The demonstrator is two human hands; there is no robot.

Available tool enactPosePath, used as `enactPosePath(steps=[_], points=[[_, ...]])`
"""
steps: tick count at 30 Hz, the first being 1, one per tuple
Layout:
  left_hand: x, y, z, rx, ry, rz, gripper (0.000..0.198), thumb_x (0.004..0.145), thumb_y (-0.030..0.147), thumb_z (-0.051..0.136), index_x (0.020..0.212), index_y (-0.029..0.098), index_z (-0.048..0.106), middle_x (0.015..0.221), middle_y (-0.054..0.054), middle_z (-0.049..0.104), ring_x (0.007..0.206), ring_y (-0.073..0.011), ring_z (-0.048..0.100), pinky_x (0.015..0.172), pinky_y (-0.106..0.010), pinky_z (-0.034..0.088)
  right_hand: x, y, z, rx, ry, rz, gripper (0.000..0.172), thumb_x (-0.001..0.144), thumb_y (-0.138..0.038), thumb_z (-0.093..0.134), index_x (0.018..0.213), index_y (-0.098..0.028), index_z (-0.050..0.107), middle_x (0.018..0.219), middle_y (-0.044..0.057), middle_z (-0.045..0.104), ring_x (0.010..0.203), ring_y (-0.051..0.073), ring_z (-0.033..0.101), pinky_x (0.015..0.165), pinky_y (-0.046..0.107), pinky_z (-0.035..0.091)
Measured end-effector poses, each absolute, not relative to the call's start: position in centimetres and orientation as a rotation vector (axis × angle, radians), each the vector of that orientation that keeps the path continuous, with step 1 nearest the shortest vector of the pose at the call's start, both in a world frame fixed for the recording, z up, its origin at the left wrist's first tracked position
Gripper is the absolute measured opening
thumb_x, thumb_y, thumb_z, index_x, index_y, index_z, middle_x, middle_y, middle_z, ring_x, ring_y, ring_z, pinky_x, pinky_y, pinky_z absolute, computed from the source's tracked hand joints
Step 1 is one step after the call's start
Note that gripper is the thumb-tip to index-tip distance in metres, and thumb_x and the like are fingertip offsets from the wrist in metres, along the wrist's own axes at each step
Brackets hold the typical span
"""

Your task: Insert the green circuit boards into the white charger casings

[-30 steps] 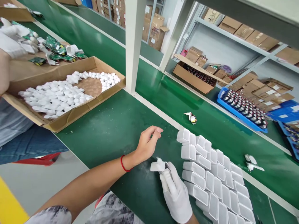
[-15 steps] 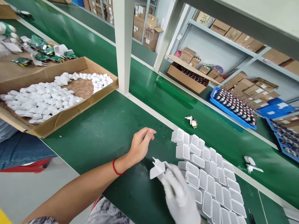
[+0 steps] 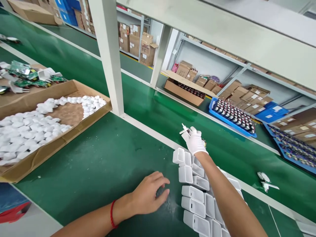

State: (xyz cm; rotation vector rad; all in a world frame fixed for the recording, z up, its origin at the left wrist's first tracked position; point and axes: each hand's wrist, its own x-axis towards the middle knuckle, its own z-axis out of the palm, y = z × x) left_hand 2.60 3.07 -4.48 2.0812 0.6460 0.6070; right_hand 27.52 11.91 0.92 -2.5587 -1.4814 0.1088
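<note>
The right hand (image 3: 195, 141), in a white glove, is stretched out past the far end of the white casings (image 3: 197, 194) and pinches a small white plug part (image 3: 185, 129) above the green belt (image 3: 103, 164). The bare left hand (image 3: 148, 194), a red cord at its wrist, rests palm down on the belt just beside the casings' near-left edge. A cardboard tray (image 3: 74, 126) of white pieces sits at the belt's left edge. Two loose white parts (image 3: 265, 181) lie towards the right edge.
</note>
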Motion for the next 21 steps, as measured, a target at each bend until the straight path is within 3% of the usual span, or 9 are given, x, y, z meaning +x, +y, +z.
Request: enactPosePath(steps=[5,9,13,17,21], points=[[2.3,2.7,-4.3,2.131,0.481,0.409,0.038,0.085,0.029,0.061,0.122,0.021,0.063,0.115,-0.012,0.063,0.106,-0.0247,0.064,0.096,-0.038,0.057,30.2,12.6,0.4,-2.637,-1.445,0.295,0.041,0.099,-0.040,0.058,0.130,-0.013,0.057,0.118,0.013,0.061,0.102,0.025,0.062,0.093,0.045,0.050],[2.5,2.6,-4.4,2.141,0.487,0.304,0.045,0.086,0.029,0.061,0.130,0.021,0.059,0.126,-0.014,0.058,0.116,-0.0281,0.061,0.104,-0.043,0.054,35.0,11.1,2.3,-2.600,-1.386,0.305,0.052,0.096,-0.035,0.056,0.143,-0.013,0.050,0.133,0.017,0.057,0.121,0.030,0.057,0.104,0.043,0.045],[2.8,2.4,-4.6,2.133,0.588,0.296,0.043,0.090,0.026,0.055,0.133,0.021,0.057,0.126,-0.014,0.058,0.112,-0.0248,0.064,0.101,-0.039,0.057,39.0,8.8,2.6,-2.569,-1.290,0.357,0.059,0.090,-0.036,0.066,0.141,-0.011,0.053,0.137,0.021,0.054,0.128,0.034,0.051,0.107,0.047,0.043],[3.0,1.8,-4.1,2.331,0.630,0.348,0.041,0.092,0.025,0.052,0.133,0.023,0.055,0.130,-0.014,0.057,0.110,-0.0282,0.066,0.092,-0.043,0.062,40.9,7.1,1.2,-2.488,-1.177,0.493,0.049,0.095,-0.048,0.064,0.129,-0.013,0.059,0.123,0.015,0.062,0.114,0.028,0.061,0.102,0.050,0.047],[3.6,1.9,-2.9,2.452,0.569,0.478,0.039,0.091,0.021,0.052,0.130,0.022,0.056,0.119,-0.012,0.061,0.104,-0.0259,0.068,0.087,-0.041,0.063,42.2,6.0,1.0,-2.363,-0.976,0.550,0.048,0.093,-0.050,0.067,0.124,-0.014,0.061,0.109,0.013,0.066,0.103,0.027,0.064,0.102,0.053,0.047]])
